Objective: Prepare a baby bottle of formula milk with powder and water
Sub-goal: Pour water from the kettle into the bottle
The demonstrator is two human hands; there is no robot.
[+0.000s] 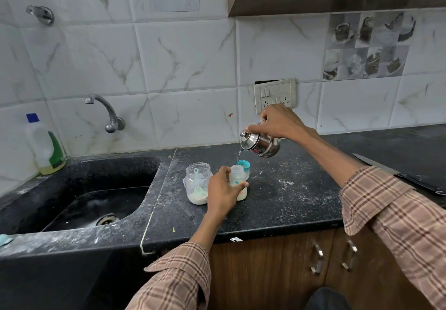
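A small open baby bottle (237, 177) stands upright on the black counter (277, 201), with pale liquid in its lower part. My left hand (223, 191) grips its side. Above and to the right, my right hand (277, 121) holds a steel kettle (261, 143) tilted to the left. A thin stream of water (238, 156) falls from its spout into the bottle's mouth. Just left of the bottle is an open clear jar (196, 181) holding white powder and a green scoop (198, 185). The bottle's teal cap (244, 165) sits right behind the bottle.
A black sink (79, 196) with a wall tap (106, 111) lies to the left, a detergent bottle (45, 145) at its back corner. A knife (376, 165) lies on a dark board (424, 181) at the right. A socket plate (275, 95) is on the tiled wall.
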